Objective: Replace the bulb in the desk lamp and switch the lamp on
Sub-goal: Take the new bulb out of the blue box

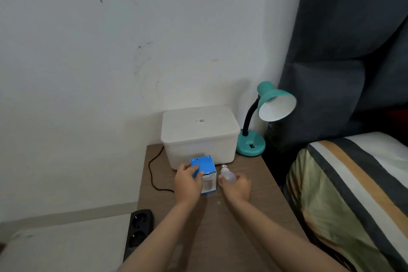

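A teal desk lamp [265, 117] stands at the back right of the wooden bedside table [254, 205], its shade tilted toward me and showing no bulb inside. A small black switch sits on its base [251, 145]. My left hand [188, 181] grips a blue and white bulb box [205, 170] that stands on the table. My right hand [237, 186] holds a white bulb [227, 175] just right of the box, its metal screw cap pointing away from me.
A white lidded plastic box [199, 134] sits against the wall behind the bulb box. A black cable [152, 174] runs down the table's left side to a black power strip [139, 229] on the floor. A bed with a striped cover [353, 194] borders the table's right edge.
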`<state>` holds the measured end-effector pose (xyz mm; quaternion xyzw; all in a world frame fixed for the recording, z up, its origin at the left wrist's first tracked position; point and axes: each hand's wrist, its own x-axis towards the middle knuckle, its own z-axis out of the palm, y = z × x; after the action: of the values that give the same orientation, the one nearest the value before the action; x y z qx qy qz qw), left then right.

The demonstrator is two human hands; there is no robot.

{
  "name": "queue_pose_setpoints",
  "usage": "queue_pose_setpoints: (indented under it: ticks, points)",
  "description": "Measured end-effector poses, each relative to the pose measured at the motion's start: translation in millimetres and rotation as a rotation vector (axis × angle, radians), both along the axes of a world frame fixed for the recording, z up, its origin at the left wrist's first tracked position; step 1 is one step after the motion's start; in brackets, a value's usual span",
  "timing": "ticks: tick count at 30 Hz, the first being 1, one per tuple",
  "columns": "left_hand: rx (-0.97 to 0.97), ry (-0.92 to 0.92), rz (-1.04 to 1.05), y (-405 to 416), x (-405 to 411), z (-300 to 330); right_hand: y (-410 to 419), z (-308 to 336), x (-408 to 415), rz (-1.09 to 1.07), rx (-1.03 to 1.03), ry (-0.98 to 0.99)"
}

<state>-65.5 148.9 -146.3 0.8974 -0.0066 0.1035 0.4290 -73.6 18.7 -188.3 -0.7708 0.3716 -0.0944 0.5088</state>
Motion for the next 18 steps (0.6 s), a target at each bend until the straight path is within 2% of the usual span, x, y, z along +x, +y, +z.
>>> queue_pose_setpoints:
  ticks: [6,9,12,14,16,18]
  points:
    - [-0.018,-0.005,0.004,-1,0,-6,1,1,5,0.047,-0.020,0.027]
    - [-0.018,-0.015,0.002,0,-1,-7,-1,2,1,0.076,-0.118,0.034]
    - [-0.021,-0.022,-0.011,0,-1,-8,-6,7,-7,0.138,-0.244,-0.171]
    - [-0.032,-0.028,-0.018,0,0,-7,-8,15,-11,0.229,-0.234,-0.340]
    - [-0.046,-0.028,-0.010,1,1,-7,-6,23,-13,0.329,-0.192,-0.396]
    - [-0.074,-0.018,0.006,2,1,-6,-4,25,-11,0.397,-0.146,-0.372]
